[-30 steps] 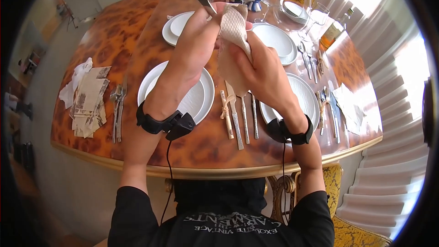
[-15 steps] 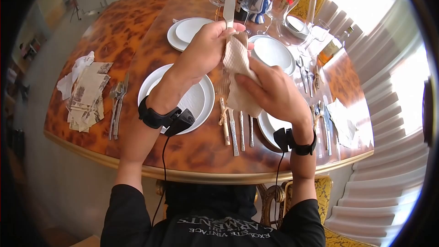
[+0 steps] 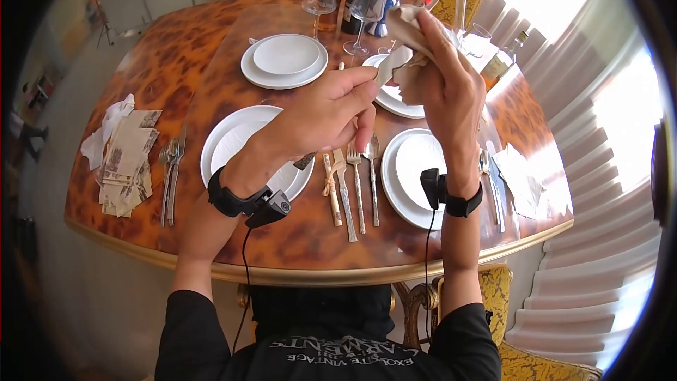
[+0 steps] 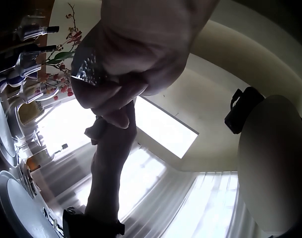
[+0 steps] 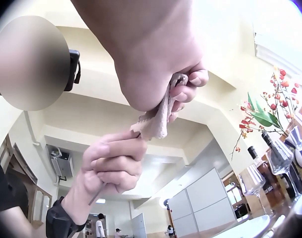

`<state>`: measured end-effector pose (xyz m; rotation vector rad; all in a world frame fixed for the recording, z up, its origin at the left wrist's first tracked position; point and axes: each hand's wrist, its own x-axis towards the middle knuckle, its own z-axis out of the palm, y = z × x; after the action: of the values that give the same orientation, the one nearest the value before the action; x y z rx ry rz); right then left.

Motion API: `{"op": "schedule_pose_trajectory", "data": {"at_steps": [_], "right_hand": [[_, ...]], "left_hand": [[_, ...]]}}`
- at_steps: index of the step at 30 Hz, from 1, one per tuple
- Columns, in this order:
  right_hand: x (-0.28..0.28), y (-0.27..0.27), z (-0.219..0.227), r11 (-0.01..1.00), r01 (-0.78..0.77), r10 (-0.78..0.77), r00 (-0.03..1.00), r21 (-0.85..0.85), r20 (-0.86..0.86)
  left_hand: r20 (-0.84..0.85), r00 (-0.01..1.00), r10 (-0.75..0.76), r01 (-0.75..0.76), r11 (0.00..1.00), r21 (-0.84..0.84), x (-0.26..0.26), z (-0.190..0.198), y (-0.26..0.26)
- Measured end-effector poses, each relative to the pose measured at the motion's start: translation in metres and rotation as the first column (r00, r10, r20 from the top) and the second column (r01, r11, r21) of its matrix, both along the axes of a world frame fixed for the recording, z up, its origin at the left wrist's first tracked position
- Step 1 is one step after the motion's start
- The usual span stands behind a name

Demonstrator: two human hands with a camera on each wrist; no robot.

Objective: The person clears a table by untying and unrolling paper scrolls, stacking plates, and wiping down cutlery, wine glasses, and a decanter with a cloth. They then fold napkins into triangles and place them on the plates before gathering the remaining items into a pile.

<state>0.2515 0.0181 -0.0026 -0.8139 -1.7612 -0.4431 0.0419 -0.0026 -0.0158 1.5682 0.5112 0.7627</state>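
Observation:
My left hand (image 3: 321, 109) grips a knife (image 3: 305, 161), its patterned handle end poking out below the palm and its blade slanting up to the right. My right hand (image 3: 455, 92) holds a crumpled beige cloth (image 3: 407, 25) up beside the blade tip, above the plates. In the left wrist view the textured handle (image 4: 90, 70) shows inside the curled left fingers. The right wrist view has the cloth (image 5: 158, 121) bunched in the right fist, its lower end touching or nearly touching the left fingertips; the blade is largely hidden there.
White plates (image 3: 285, 55) stand in several stacks. Between the two front stacks lie a fork (image 3: 357, 183), a spoon (image 3: 374, 176), a knife and a tied bundle (image 3: 333, 187). Napkins (image 3: 128, 162) lie left. Wine glasses (image 3: 319, 0), bottles and a flower vase stand at the back.
The right hand has moved up and to the right with the cloth, from under it to beside it. The knife has tilted from upright toward the right, and the left hand has come lower.

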Motion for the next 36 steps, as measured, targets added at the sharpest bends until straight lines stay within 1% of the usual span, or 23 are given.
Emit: {"op": "schedule_pose_trajectory", "data": {"at_steps": [3, 5, 6, 8, 9, 10, 12, 14, 16, 17, 19, 20, 22, 23, 24, 25, 26, 28, 30, 31, 32, 34, 36], "right_hand": [[0.002, -0.006, 0.0, 0.998, 0.027, -0.027, 1.0, -0.051, 0.008], [-0.009, -0.014, -0.006, 0.995, -0.006, 0.014, 0.997, -0.098, 0.076], [-0.019, -0.019, -0.012, 0.993, 0.037, -0.018, 0.986, -0.115, 0.163], [-0.043, -0.038, -0.017, 0.976, 0.008, 0.045, 0.97, -0.218, 0.24], [-0.053, -0.038, -0.029, 0.974, -0.025, 0.089, 0.956, -0.224, 0.28], [-0.061, -0.037, -0.043, 0.971, -0.051, 0.125, 0.94, -0.232, 0.318], [-0.075, -0.048, -0.053, 0.949, -0.034, 0.135, 0.942, -0.312, 0.308], [-0.07, -0.058, -0.041, 0.913, -0.017, 0.188, 0.903, -0.407, 0.386], [-0.063, -0.059, -0.035, 0.901, -0.207, 0.334, 0.892, -0.381, 0.304], [-0.059, -0.058, -0.034, 0.905, -0.205, 0.333, 0.887, -0.373, 0.32], [-0.048, -0.055, -0.034, 0.838, -0.317, 0.397, 0.912, -0.444, 0.1], [-0.044, -0.053, -0.033, 0.838, -0.317, 0.402, 0.909, -0.444, 0.11], [-0.037, -0.048, -0.031, 0.793, -0.293, 0.358, 0.934, -0.534, 0.018], [-0.036, -0.046, -0.03, 0.74, -0.304, 0.362, 0.932, -0.6, -0.026], [-0.039, -0.05, -0.027, 0.742, -0.298, 0.359, 0.933, -0.6, -0.02], [-0.043, -0.054, -0.021, 0.679, -0.319, 0.39, 0.92, -0.661, -0.043], [-0.047, -0.057, -0.019, 0.609, -0.336, 0.42, 0.905, -0.718, -0.068], [-0.05, -0.064, -0.021, 0.574, -0.346, 0.441, 0.894, -0.742, -0.075], [-0.051, -0.078, -0.018, 0.526, -0.297, 0.362, 0.926, -0.797, -0.106], [-0.047, -0.077, -0.027, 0.576, -0.312, 0.352, 0.929, -0.756, -0.115], [-0.043, -0.078, -0.027, 0.576, -0.312, 0.354, 0.928, -0.755, -0.113], [-0.029, -0.079, -0.021, 0.571, -0.277, 0.265, 0.953, -0.773, -0.146], [-0.011, -0.078, -0.023, 0.63, -0.278, 0.23, 0.959, -0.725, -0.168]], "left_hand": [[0.051, 0.999, 0.007, -0.006, 1.0, -0.012, 0.005, 0.004, -0.007], [0.23, 0.91, 0.345, -0.328, 0.938, -0.11, 0.017, -0.004, -0.004], [0.232, 0.909, 0.346, -0.329, 0.938, -0.112, 0.015, -0.008, 0.003], [0.482, 0.786, 0.387, -0.342, 0.922, -0.182, 0.009, -0.012, 0.02], [0.499, 0.737, 0.457, -0.317, 0.885, -0.342, 0.006, -0.005, 0.018], [0.516, 0.717, 0.469, -0.36, 0.883, -0.302, 0.0, -0.006, 0.023], [0.531, 0.67, 0.518, -0.406, 0.855, -0.322, -0.008, 0.002, 0.02], [0.579, 0.601, 0.551, -0.452, 0.832, -0.321, -0.019, 0.012, 0.019], [0.668, 0.517, 0.535, -0.47, 0.83, -0.301, -0.034, 0.015, 0.03], [0.681, 0.507, 0.529, -0.469, 0.832, -0.297, -0.04, 0.017, 0.032], [0.75, 0.449, 0.486, -0.43, 0.853, -0.295, -0.051, 0.021, 0.031], [0.756, 0.439, 0.486, -0.432, 0.852, -0.296, -0.052, 0.023, 0.028], [0.77, 0.467, 0.436, -0.461, 0.863, -0.209, -0.042, 0.025, 0.02], [0.772, 0.464, 0.434, -0.456, 0.864, -0.212, -0.034, 0.024, 0.015], [0.767, 0.494, 0.41, -0.442, 0.878, -0.185, -0.025, 0.022, 0.007], [0.761, 0.521, 0.387, -0.429, 0.889, -0.158, -0.016, 0.02, 0.002], [0.748, 0.552, 0.369, -0.398, 0.905, -0.152, -0.008, 0.014, 0.001], [0.753, 0.592, 0.288, -0.312, 0.943, -0.115, 0.003, 0.003, -0.002], [0.749, 0.595, 0.293, -0.303, 0.944, -0.129, 0.007, -0.001, -0.003], [0.747, 0.607, 0.271, -0.289, 0.951, -0.111, 0.008, -0.003, -0.003], [0.745, 0.619, 0.248, -0.274, 0.957, -0.092, 0.008, -0.003, -0.002], [0.755, 0.61, 0.241, -0.255, 0.962, -0.101, 0.009, -0.003, -0.002], [0.633, 0.73, 0.256, -0.28, 0.958, -0.064, 0.014, -0.003, 0.0]]}}
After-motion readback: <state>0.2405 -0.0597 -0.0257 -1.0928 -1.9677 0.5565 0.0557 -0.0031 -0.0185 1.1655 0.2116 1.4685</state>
